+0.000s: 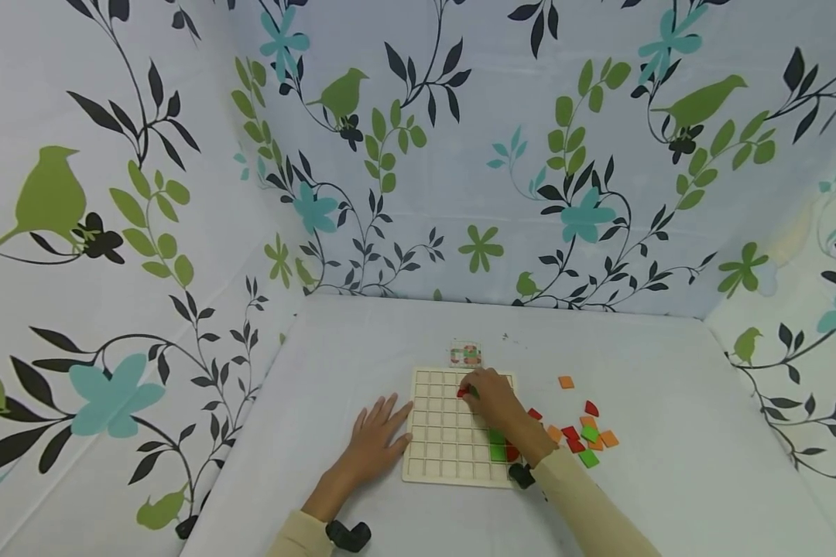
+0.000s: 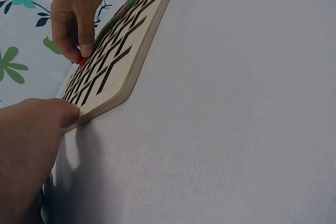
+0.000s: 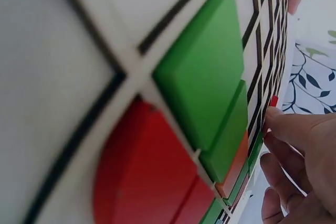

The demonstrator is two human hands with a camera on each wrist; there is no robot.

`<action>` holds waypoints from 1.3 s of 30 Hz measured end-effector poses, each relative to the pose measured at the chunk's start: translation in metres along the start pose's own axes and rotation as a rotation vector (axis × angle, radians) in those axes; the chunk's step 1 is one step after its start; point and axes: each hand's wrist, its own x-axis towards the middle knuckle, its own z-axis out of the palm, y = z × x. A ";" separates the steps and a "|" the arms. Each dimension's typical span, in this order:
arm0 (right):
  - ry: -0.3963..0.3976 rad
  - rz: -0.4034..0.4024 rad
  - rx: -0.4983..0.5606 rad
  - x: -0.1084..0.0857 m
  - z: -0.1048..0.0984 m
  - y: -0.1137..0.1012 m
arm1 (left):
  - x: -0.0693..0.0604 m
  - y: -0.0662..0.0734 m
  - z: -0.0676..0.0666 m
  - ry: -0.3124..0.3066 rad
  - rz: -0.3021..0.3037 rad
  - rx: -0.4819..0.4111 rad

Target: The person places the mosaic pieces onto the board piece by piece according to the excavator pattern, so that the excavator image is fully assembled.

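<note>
A pale wooden grid board (image 1: 435,433) lies flat on the white table. With its fingers spread, my left hand (image 1: 372,442) rests on the table and touches the board's left edge; the left wrist view shows the thumb (image 2: 65,111) against the board's corner. Over the upper part of the board, my right hand (image 1: 496,404) pinches a small red tile (image 1: 462,393) between thumb and fingertips. Green tiles (image 3: 205,72), red tiles (image 3: 152,177) and an orange tile (image 3: 233,163) sit in grid cells along the right side, partly hidden by the right arm in the head view.
A small card with a coloured pattern (image 1: 465,355) lies just behind the board. Loose red, orange and green tiles (image 1: 589,458) are scattered to the right, with one orange tile (image 1: 566,382) farther back. Patterned cloth walls (image 1: 418,232) stand around the table.
</note>
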 end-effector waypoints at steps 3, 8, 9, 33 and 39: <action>-0.007 -0.003 0.015 0.001 0.001 0.001 | 0.000 -0.001 0.000 -0.002 -0.005 0.006; -0.012 -0.002 0.047 0.002 0.000 0.002 | 0.001 -0.001 0.000 -0.008 -0.005 0.004; -0.012 0.005 0.060 0.003 -0.001 0.002 | 0.001 -0.001 -0.001 -0.007 -0.005 0.002; -0.070 -0.077 -0.001 0.012 -0.006 0.006 | 0.002 0.000 0.000 -0.003 -0.001 -0.012; -0.119 -0.089 0.005 0.010 -0.009 0.008 | 0.001 -0.002 0.002 -0.001 -0.003 -0.021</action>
